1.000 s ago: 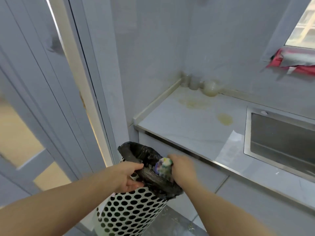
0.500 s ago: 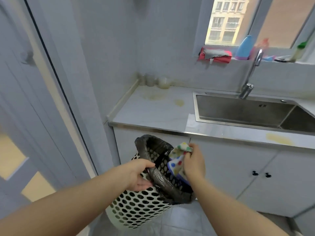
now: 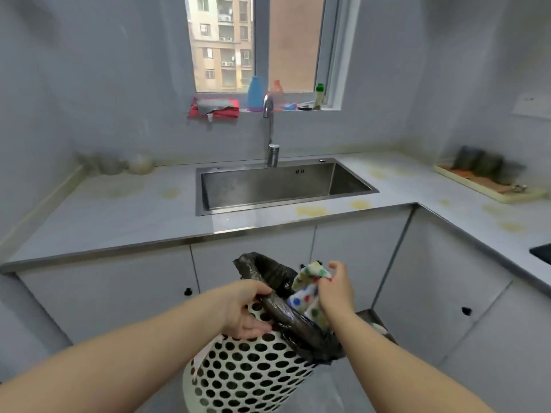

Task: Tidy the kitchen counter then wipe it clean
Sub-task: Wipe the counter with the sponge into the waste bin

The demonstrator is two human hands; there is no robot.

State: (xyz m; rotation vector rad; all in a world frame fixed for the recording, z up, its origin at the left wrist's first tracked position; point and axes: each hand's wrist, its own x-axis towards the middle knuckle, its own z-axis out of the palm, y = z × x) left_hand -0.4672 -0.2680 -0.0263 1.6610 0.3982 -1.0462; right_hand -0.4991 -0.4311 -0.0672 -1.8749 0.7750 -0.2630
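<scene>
Gripping, with left hand [image 3: 247, 308], the rim of white perforated plastic waste bin [image 3: 247, 380] at lower centre, fingers curled over its black plastic liner bag [image 3: 268, 272]. Clutching, with right hand [image 3: 337, 290], a white polka-dot cloth [image 3: 307, 296], bunched above the bin's mouth and touching the liner. Beyond, across mid-frame: pale grey stone counter [image 3: 119, 216] blotched with yellow stains, around a rectangular steel sink [image 3: 277, 186]. Farther up, chrome tap [image 3: 272, 155]; on the sill, crumpled red and grey rag [image 3: 214, 110] beside blue plastic bottle [image 3: 255, 93].
</scene>
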